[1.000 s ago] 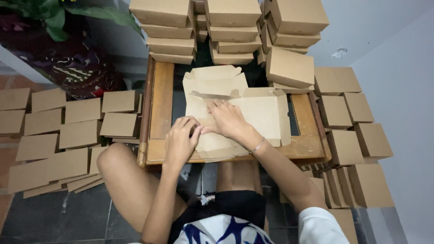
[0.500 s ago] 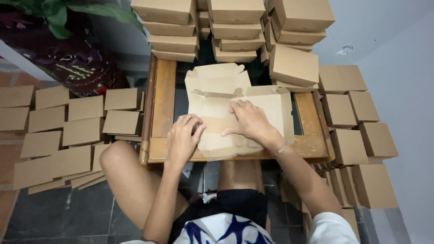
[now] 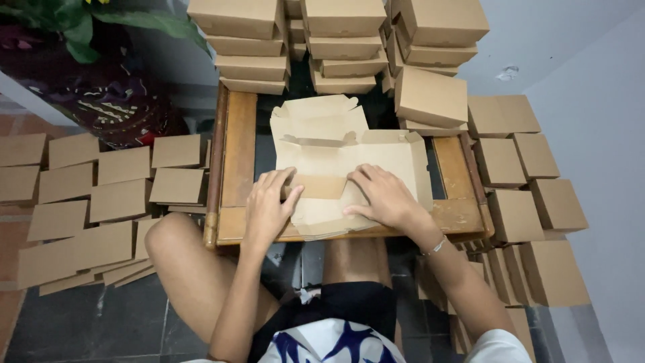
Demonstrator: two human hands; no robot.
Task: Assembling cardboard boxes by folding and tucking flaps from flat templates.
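A flat brown cardboard box blank [image 3: 349,151] lies unfolded on a small wooden table [image 3: 238,144], on top of several more blanks. My left hand [image 3: 269,205] presses on its near left part, fingers against a folded flap [image 3: 321,186]. My right hand [image 3: 383,195] rests flat on the near right part, fingers spread on the card. Neither hand lifts the blank off the table.
Stacks of finished brown boxes [image 3: 342,40] stand behind the table, one box [image 3: 430,97] at its back right corner. Flat folded boxes [image 3: 101,195] cover the floor at left, others [image 3: 531,195] at right. A green plant [image 3: 80,23] is at far left. My bare knees are under the table.
My right hand has slid from the centre toward the right and nearer edge of the blank. The left hand moved up onto the folded flap. The view came closer.
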